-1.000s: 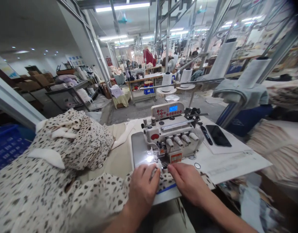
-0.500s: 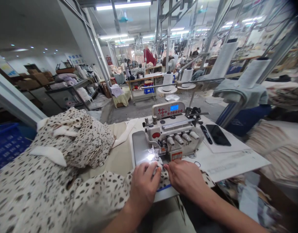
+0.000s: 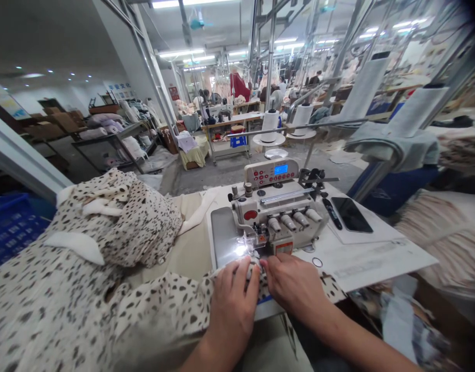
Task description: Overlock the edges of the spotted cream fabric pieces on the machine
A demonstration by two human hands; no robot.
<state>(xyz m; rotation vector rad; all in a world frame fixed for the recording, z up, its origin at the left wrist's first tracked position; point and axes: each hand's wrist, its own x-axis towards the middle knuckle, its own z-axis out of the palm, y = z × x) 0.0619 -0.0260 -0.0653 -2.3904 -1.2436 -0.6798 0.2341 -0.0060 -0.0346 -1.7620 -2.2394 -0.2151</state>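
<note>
A cream overlock sewing machine (image 3: 278, 219) stands on the white table (image 3: 361, 253), its lamp lit at the needle. Spotted cream fabric (image 3: 117, 289) runs from a big heap at the left up to the presser foot. My left hand (image 3: 233, 305) lies on the fabric just in front of the needle, fingers curled and pressing the cloth down. My right hand (image 3: 295, 287) rests beside it on the right, fingertips pinching the fabric edge at the foot.
A black phone (image 3: 351, 214) and a dark pen-like tool (image 3: 332, 213) lie on the table right of the machine. White thread cones (image 3: 270, 124) stand behind. A blue crate (image 3: 11, 227) sits at far left. Fabric piles lie at the right. Other workstations fill the hall behind.
Both hands have crept forward toward the needle, feeding the spotted fabric in; the fingertips now sit closer together at the presser foot.
</note>
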